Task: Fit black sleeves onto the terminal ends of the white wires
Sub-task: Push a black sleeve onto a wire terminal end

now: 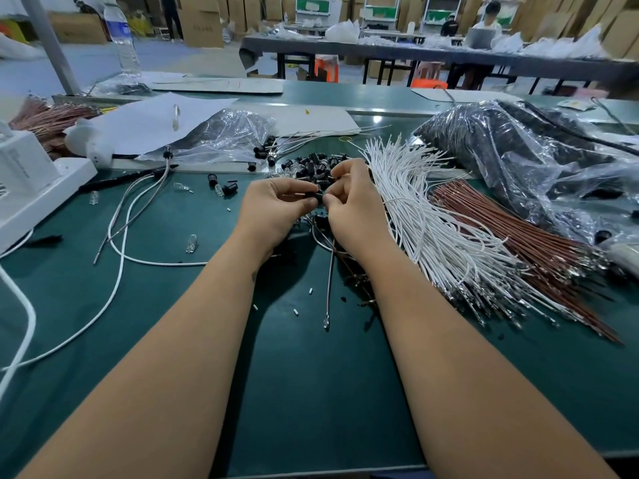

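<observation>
My left hand (276, 205) and my right hand (352, 205) meet fingertip to fingertip over the green mat. Between them they pinch a small black sleeve (317, 197); most of it is hidden by my fingers. Thin wires (330, 267) hang down from under my right hand, ending in a metal terminal near the mat. A pile of loose black sleeves (311, 165) lies just beyond my hands. A thick bundle of white wires (432, 216) with metal terminals fans out to the right of my right hand.
Brown wires (511, 229) lie beside the white bundle, with plastic bags (518, 150) of black parts behind. A white device (31, 181) and loose white cable (117, 257) sit at the left. Small clear bulbs (191, 243) and a bag (224, 136) lie on the mat (294, 392).
</observation>
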